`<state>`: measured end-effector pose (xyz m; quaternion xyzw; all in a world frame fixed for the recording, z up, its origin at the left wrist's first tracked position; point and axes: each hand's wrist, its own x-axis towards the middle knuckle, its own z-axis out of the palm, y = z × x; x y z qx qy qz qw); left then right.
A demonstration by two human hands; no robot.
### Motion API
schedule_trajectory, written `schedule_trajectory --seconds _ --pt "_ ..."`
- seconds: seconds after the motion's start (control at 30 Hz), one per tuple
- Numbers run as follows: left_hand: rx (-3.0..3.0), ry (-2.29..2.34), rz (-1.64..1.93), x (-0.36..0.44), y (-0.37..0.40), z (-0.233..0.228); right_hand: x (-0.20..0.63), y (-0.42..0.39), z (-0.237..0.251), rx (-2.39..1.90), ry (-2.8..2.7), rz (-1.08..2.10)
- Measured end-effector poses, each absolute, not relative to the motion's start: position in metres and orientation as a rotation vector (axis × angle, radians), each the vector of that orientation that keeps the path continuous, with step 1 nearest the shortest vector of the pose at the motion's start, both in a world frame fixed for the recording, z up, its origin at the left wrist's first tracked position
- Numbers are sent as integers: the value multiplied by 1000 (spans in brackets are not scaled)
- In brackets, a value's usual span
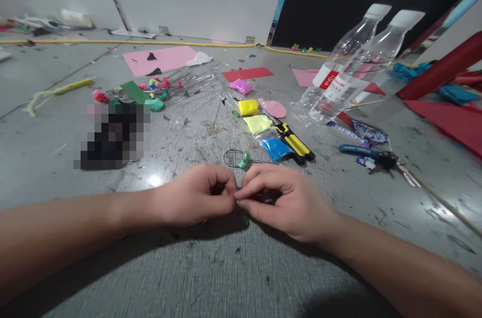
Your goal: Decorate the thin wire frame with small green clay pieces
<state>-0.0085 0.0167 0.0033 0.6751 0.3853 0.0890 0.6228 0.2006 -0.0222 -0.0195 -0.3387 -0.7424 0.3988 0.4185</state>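
Observation:
My left hand and my right hand meet at their fingertips, low over the grey surface. A tiny bit of green clay shows at the pinched right thumb and fingers. The left thumb and forefinger are pressed together, and what they hold, if anything, is hidden. Just beyond the fingers lies a wire loop with green clay on it. A dark green scrap lies below the right fingertips.
Bags of blue, pale yellow, yellow and purple clay lie ahead, beside yellow-black pliers. Two plastic bottles stand at right, near keys. Wires with coloured clay and pink paper lie at left.

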Motion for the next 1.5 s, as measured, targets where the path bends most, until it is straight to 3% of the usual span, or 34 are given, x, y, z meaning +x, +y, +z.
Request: schedule_trajectory --seconds 0.57,0.67,0.83,0.93,1.5 --pt "1611 801 267 -10 14 4 205 -13 -25 -886 -1158 1797" --pt "1616 797 266 -10 15 4 206 -15 -24 -907 -1348 1662" --pt "1629 811 257 -11 16 4 204 -19 -23 -743 -1953 917" --pt "1584 825 228 -12 16 3 204 -20 -25 -665 -2025 678" --pt "1628 740 287 -10 17 3 206 -19 -19 -806 -1982 854"
